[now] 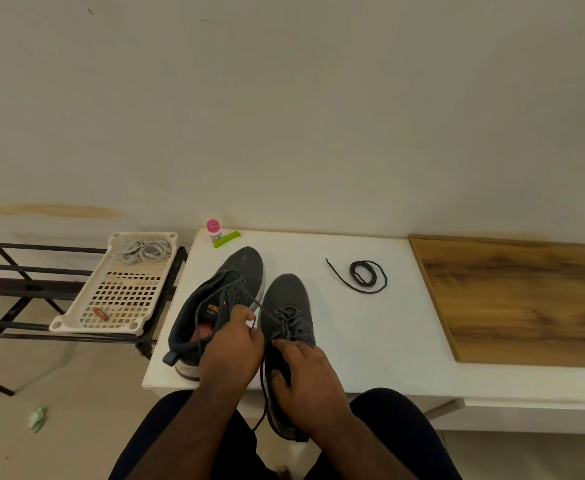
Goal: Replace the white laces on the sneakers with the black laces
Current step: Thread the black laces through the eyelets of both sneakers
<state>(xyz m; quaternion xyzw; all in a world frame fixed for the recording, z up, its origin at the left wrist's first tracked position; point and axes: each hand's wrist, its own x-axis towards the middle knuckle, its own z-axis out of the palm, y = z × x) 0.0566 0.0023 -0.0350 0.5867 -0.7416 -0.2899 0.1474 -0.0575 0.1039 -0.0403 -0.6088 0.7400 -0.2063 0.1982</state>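
Observation:
Two dark grey sneakers stand on the white table (370, 341). The left sneaker (228, 292) has no lace in it. The right sneaker (289, 299) carries a black lace (289, 318) through its eyelets. My left hand (232, 344) pinches one end of that lace above the gap between the shoes. My right hand (310, 372) grips the right sneaker at its collar, thumb inside the opening. A second black lace (365, 275) lies coiled on the table to the right. White laces (145, 251) lie bundled in a cream tray (76, 317).
The cream perforated tray sits on a black metal rack (24, 282) left of the table. A pink-capped bottle (214, 230) and a green stick (227, 239) stand at the table's back edge. A wooden board (526, 299) covers the right side. My knees are below the table.

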